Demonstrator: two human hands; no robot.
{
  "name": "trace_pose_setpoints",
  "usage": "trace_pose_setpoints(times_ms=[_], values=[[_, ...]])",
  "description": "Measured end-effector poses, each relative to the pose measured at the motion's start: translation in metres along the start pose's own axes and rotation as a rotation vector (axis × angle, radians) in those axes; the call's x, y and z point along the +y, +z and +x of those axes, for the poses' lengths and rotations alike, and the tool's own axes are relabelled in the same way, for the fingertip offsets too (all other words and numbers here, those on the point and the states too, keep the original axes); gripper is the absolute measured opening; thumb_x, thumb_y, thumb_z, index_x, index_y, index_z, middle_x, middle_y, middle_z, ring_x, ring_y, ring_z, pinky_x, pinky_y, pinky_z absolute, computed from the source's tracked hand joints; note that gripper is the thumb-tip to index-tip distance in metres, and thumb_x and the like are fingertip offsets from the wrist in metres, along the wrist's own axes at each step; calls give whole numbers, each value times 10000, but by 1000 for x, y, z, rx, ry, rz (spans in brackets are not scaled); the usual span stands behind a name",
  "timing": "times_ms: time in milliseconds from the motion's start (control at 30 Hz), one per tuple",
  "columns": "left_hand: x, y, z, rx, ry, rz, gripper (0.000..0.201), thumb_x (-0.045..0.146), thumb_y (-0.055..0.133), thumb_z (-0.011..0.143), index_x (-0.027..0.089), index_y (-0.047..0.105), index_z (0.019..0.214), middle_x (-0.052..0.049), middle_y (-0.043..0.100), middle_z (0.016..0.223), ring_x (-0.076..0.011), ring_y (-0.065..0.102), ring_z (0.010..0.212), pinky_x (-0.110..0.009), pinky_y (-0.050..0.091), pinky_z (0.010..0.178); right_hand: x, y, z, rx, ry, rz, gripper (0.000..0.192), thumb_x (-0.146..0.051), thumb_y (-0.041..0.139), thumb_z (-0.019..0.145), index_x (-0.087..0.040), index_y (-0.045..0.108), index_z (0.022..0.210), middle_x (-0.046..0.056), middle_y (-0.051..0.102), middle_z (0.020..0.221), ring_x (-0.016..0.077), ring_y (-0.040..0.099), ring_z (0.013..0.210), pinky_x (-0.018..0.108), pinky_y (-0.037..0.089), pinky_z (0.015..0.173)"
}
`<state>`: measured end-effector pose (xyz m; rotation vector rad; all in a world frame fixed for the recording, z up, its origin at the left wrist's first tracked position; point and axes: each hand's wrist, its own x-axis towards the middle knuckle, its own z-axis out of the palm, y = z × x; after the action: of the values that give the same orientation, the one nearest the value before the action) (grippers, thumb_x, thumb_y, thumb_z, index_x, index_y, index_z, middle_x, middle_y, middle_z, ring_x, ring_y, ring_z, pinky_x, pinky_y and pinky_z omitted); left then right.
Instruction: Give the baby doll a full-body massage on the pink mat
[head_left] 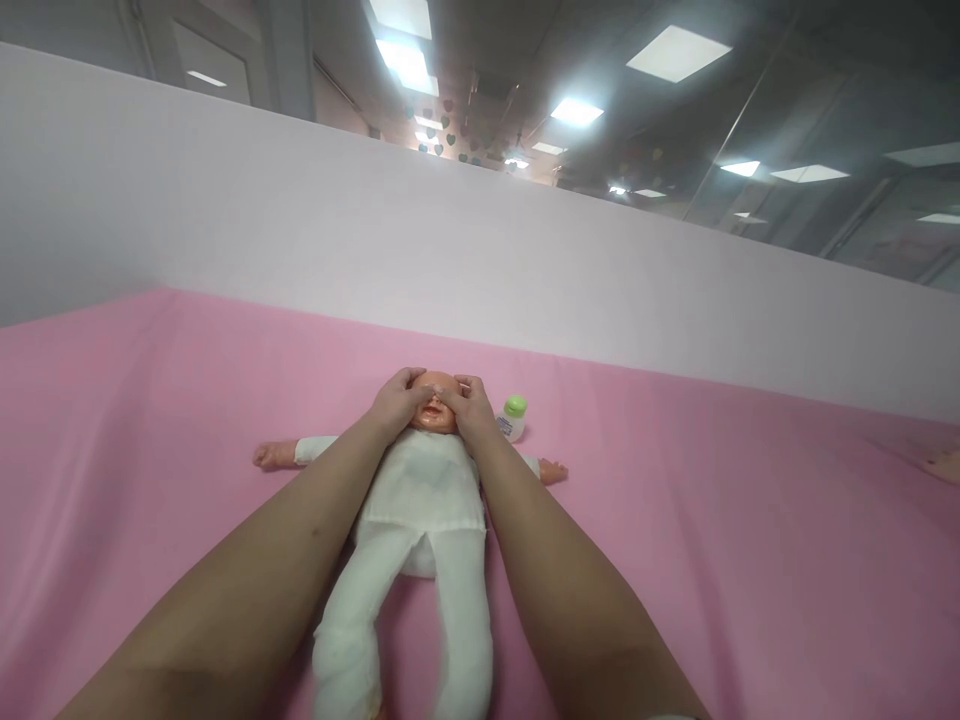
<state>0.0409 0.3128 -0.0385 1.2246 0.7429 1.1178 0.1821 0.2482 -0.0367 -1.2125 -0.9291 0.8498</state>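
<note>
Both my hands, left and right, rest open-fingered on the doll face, gripping nothing; I'd keep fingertip strokes light and symmetrical.

Both hands' fingers hide much of the doll's face; its feet are cut off below.

No text could be read anywhere: the small bottle with the green cap, which lay on the pink sheet just beside the doll's head, carried a label, but its print was too small and blurred to make out.
</note>
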Motion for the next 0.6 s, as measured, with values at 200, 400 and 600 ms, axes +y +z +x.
trace_pose_setpoints(times_ms=[200, 400, 600], values=[[2, 4, -2, 14, -21, -82, 524, 314, 824, 662, 176, 653, 1137, -82, 725, 1041, -238, 704, 929, -382, 564, 875, 2, 4, 4, 19, -58, -50, 530, -489, 797, 711, -288, 587, 1154, 15, 661, 1126, 221, 649, 1018, 378, 527, 931], [5, 7, -8, 59, -52, -181, 445, 340, 750, 768, 183, 647, 1171, -103, 725, 1074, -242, 710, 952, -409, 581, 894, 8, 2, 9, -13, -83, 92, 427, -471, 683, 803, -277, 651, 1182, 21, 666, 1278, 227, 589, 1223, 404, 441, 1089], [7, -2, -13, 36, -120, -345, 453, 232, 709, 775, 185, 660, 1222, -142, 706, 1215, -276, 701, 1055, -437, 573, 951, 6, -8, 1, -133, -24, 254, 526, -391, 729, 745, -305, 660, 1259, -1, 575, 1463, 240, 506, 1360, 425, 400, 1147]])
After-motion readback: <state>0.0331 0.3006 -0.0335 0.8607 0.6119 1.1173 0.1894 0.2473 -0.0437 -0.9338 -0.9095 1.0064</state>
